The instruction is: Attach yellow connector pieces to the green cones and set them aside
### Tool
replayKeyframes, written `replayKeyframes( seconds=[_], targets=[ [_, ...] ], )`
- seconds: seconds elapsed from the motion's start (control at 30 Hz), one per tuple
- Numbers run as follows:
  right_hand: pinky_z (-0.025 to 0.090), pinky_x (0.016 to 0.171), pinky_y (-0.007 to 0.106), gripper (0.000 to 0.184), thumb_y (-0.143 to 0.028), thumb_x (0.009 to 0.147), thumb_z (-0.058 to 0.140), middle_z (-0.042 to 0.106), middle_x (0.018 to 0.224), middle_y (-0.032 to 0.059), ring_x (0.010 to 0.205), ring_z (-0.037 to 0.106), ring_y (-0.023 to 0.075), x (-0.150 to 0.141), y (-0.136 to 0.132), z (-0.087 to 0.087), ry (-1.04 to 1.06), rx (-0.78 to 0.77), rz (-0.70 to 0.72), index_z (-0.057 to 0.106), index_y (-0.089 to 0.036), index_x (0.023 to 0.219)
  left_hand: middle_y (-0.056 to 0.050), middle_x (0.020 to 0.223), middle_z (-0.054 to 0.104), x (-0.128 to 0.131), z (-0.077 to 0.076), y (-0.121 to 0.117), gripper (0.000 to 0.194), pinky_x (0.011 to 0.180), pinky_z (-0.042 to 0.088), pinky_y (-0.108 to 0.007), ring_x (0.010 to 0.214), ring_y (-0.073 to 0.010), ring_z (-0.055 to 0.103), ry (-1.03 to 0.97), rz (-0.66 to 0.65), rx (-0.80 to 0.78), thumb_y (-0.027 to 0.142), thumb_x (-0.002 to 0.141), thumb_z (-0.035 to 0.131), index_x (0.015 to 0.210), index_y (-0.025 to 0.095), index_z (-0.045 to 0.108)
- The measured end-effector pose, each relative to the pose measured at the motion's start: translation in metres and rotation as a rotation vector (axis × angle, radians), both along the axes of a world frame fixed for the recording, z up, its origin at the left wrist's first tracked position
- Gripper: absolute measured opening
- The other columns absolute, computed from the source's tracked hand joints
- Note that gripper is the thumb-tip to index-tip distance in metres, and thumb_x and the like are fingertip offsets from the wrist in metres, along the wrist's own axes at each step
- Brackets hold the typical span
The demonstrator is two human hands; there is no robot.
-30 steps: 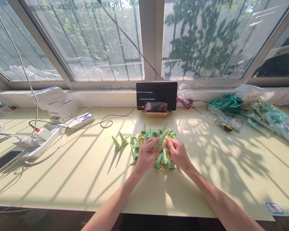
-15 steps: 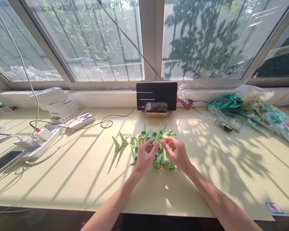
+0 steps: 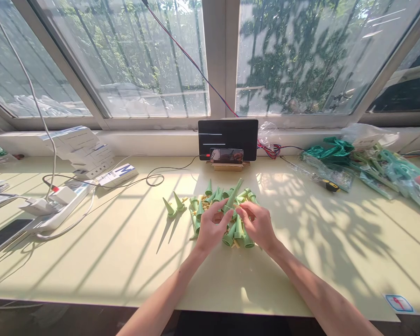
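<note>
My left hand point(image 3: 213, 225) is closed on a green plastic cone-shaped spike point(image 3: 234, 193), held above a pile with its point up and leaning right. Against the spike's wide lower end, the fingertips of my right hand point(image 3: 257, 224) pinch a small yellow piece, mostly covered by the fingers. Beneath and around both hands lies a pile of similar green spikes point(image 3: 238, 229), with small yellow pieces point(image 3: 206, 204) scattered among them. Left of the pile stand two green spikes point(image 3: 168, 207), points up, one with a yellow piece beside its base.
Behind the pile a phone point(image 3: 226, 156) leans on a small stand before a black tablet point(image 3: 227, 130). At left are a power strip point(image 3: 61, 210) with cables and white boxes point(image 3: 117, 175). Plastic bags point(image 3: 388, 172) and a yellow-black tape measure point(image 3: 331, 185) lie at right.
The held spike has tilted, its tip swinging to the right. My right fingertips stay close against its lower end, and the yellow piece shows less than before.
</note>
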State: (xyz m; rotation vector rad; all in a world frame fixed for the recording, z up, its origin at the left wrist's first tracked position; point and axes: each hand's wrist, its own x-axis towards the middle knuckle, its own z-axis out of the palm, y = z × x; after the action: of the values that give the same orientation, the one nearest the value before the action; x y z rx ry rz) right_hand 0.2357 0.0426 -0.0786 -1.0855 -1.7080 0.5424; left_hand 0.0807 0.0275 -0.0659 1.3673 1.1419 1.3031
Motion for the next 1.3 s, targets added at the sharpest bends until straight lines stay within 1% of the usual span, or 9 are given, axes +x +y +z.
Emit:
replayKeyframes(
  seconds=[0.1, 0.27, 0.47, 0.7, 0.8, 0.9, 1.03, 1.17, 1.3],
  targets=[
    [0.035, 0.052, 0.026, 0.033, -0.04, 0.097, 0.047, 0.055, 0.063, 0.0013, 0.053, 0.043, 0.0129, 0.001, -0.001, 0.001, -0.005, -0.009, -0.001, 0.062, -0.019, 0.076, -0.001, 0.072, 0.056, -0.001, -0.002, 0.001, 0.046, 0.04, 0.04, -0.018, 0.048, -0.0062, 0.049, 0.017, -0.015, 0.037, 0.041, 0.083, 0.068, 0.122, 0.017, 0.065],
    [0.032, 0.049, 0.026, 0.046, -0.044, 0.098, 0.042, 0.048, 0.053, -0.0008, 0.047, 0.039, 0.0114, 0.001, -0.001, 0.004, 0.044, -0.067, -0.002, 0.053, -0.019, 0.061, -0.004, 0.092, 0.057, -0.002, -0.008, 0.002, 0.042, 0.046, 0.047, -0.019, 0.053, -0.0048, 0.051, 0.052, -0.051, 0.1, 0.038, 0.085, 0.066, 0.124, 0.021, 0.066],
    [0.033, 0.045, 0.025, 0.053, -0.054, 0.095, 0.045, 0.048, 0.048, -0.0006, 0.044, 0.042, 0.0113, 0.001, 0.0, 0.006, 0.204, -0.208, 0.046, 0.052, -0.018, 0.057, -0.006, 0.1, 0.058, -0.003, -0.011, 0.002, 0.041, 0.049, 0.05, -0.021, 0.058, -0.0062, 0.051, 0.073, -0.116, 0.143, 0.034, 0.087, 0.064, 0.127, 0.026, 0.065],
    [0.028, 0.041, 0.024, 0.057, -0.058, 0.092, 0.047, 0.041, 0.041, -0.0029, 0.038, 0.035, 0.0092, 0.002, 0.001, 0.006, 0.275, -0.295, 0.09, 0.05, -0.018, 0.052, -0.009, 0.11, 0.061, -0.003, -0.007, 0.001, 0.039, 0.047, 0.051, -0.021, 0.058, -0.0066, 0.051, 0.109, -0.154, 0.196, 0.032, 0.087, 0.063, 0.126, 0.027, 0.066],
    [0.027, 0.041, 0.024, 0.056, -0.058, 0.092, 0.048, 0.039, 0.041, -0.0036, 0.038, 0.034, 0.0093, 0.001, 0.0, 0.006, 0.286, -0.303, 0.063, 0.048, -0.019, 0.052, -0.009, 0.104, 0.063, 0.0, -0.007, 0.001, 0.039, 0.047, 0.05, -0.02, 0.056, -0.0064, 0.051, 0.124, -0.1, 0.207, 0.033, 0.086, 0.064, 0.124, 0.024, 0.067],
    [0.029, 0.043, 0.024, 0.053, -0.055, 0.093, 0.048, 0.041, 0.044, -0.0029, 0.042, 0.037, 0.0102, 0.0, -0.001, 0.008, 0.248, -0.262, 0.017, 0.051, -0.018, 0.055, -0.005, 0.082, 0.065, 0.002, -0.005, 0.0, 0.04, 0.044, 0.046, -0.02, 0.05, -0.0062, 0.049, 0.106, -0.047, 0.135, 0.036, 0.084, 0.067, 0.121, 0.019, 0.068],
    [0.034, 0.046, 0.024, 0.04, -0.051, 0.093, 0.051, 0.058, 0.06, 0.0009, 0.048, 0.047, 0.0116, -0.001, -0.003, 0.011, 0.17, -0.193, -0.021, 0.063, -0.017, 0.073, 0.003, 0.054, 0.055, 0.002, 0.001, -0.001, 0.048, 0.04, 0.04, -0.019, 0.042, -0.0076, 0.046, 0.004, 0.025, -0.026, 0.045, 0.081, 0.069, 0.118, 0.014, 0.066],
    [0.042, 0.052, 0.025, 0.031, -0.046, 0.093, 0.054, 0.069, 0.084, 0.0054, 0.054, 0.055, 0.0129, -0.001, -0.003, 0.011, 0.113, -0.155, 0.01, 0.066, -0.018, 0.096, 0.005, 0.048, 0.049, 0.0, 0.005, 0.0, 0.049, 0.038, 0.035, -0.019, 0.039, -0.0071, 0.043, -0.041, 0.063, -0.098, 0.049, 0.079, 0.07, 0.112, 0.013, 0.068],
    [0.043, 0.054, 0.027, 0.031, -0.045, 0.095, 0.05, 0.068, 0.08, 0.0056, 0.057, 0.056, 0.0148, 0.0, -0.001, 0.009, 0.047, -0.132, 0.031, 0.066, -0.018, 0.093, 0.005, 0.048, 0.05, -0.001, 0.003, 0.001, 0.049, 0.039, 0.034, -0.019, 0.04, -0.007, 0.043, -0.037, 0.062, -0.104, 0.05, 0.079, 0.07, 0.111, 0.013, 0.068]
  ],
)
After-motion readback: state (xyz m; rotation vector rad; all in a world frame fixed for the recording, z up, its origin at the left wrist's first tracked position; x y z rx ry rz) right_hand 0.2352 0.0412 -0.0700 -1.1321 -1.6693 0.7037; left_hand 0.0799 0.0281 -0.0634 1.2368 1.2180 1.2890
